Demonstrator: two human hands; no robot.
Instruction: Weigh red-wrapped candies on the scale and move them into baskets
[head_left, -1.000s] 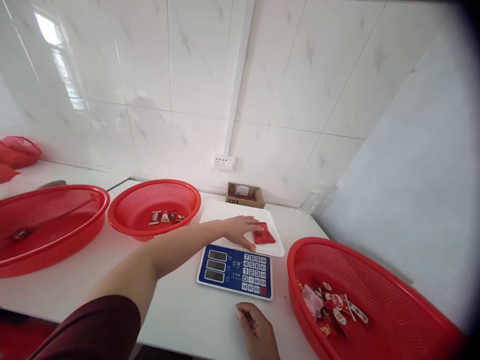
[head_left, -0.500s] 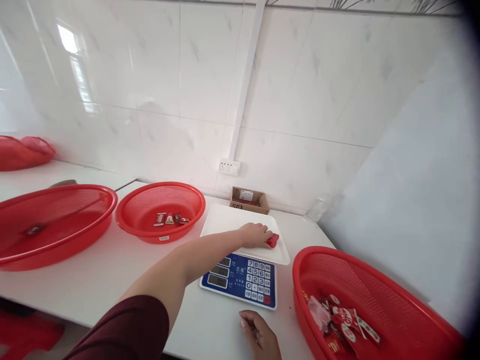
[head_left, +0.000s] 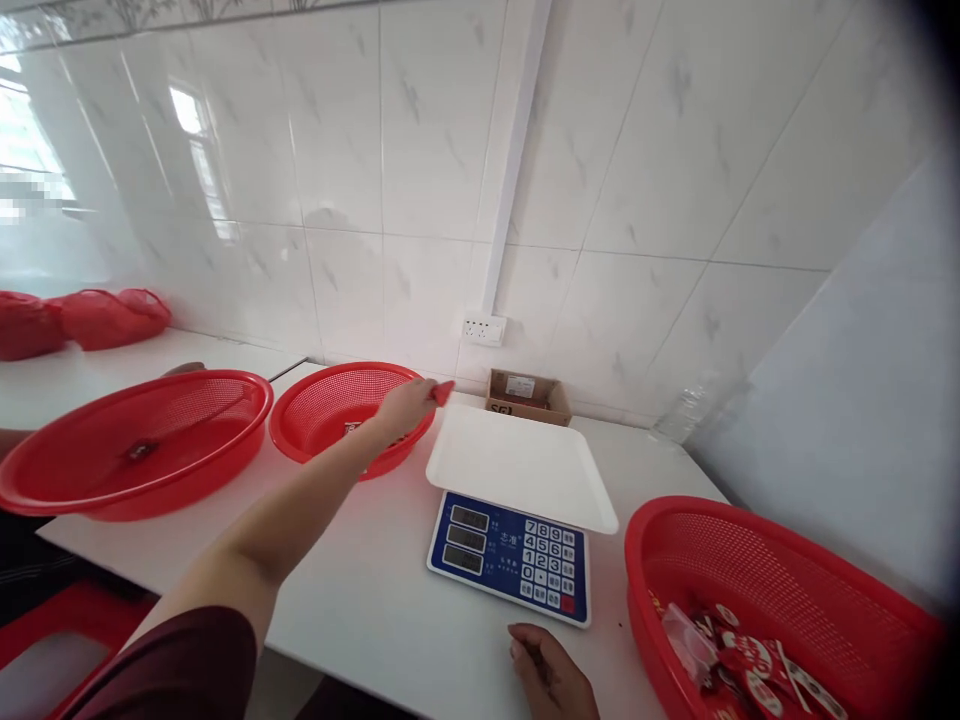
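Note:
My left hand (head_left: 405, 405) is closed on a red packet (head_left: 443, 392) and hangs over the right rim of the middle red basket (head_left: 322, 400), which holds a few small packets. The white pan of the scale (head_left: 525, 470) lies bare to its right, above the blue keypad (head_left: 510, 555). My right hand (head_left: 551, 680) rests on the table's front edge below the keypad, fingers curled, nothing visible in it.
A large red basket (head_left: 135, 440) stands at the left. Another red basket (head_left: 780, 590) with several red-and-white packets sits at the right. A small cardboard box (head_left: 527, 396) and a wall socket (head_left: 484, 328) are behind the scale. Red bags (head_left: 112, 315) lie far left.
My left hand picked the red packet off the scale pan and carried it left over the middle basket. The pan is now bare. The view shifted left.

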